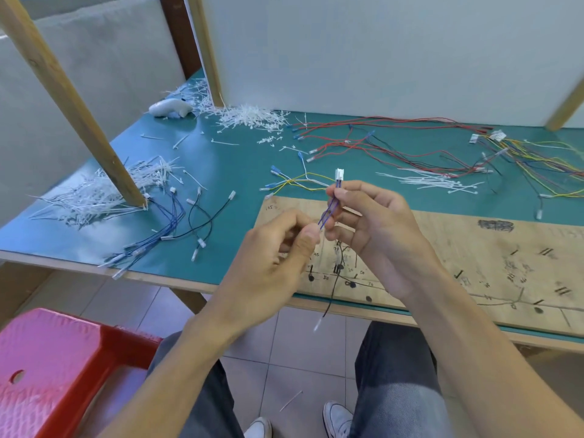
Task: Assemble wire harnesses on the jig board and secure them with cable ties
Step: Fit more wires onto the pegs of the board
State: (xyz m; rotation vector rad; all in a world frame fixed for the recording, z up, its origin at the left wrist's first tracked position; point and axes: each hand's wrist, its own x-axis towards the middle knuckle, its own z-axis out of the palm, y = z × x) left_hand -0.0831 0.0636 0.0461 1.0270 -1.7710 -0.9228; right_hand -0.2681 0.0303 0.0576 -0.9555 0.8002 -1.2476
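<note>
Both hands pinching thin blue wires [328, 210], white connector [339, 174] on top

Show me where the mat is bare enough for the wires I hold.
Bare mat lies between the left tie heap and the yellow wires, and between the black wires and the board. The red wires crowd the right.

Rough bare plywood board [458, 248], matt teal table mat [240, 165], glossy red plastic stool [57, 368], white plastic ties [249, 116].
</note>
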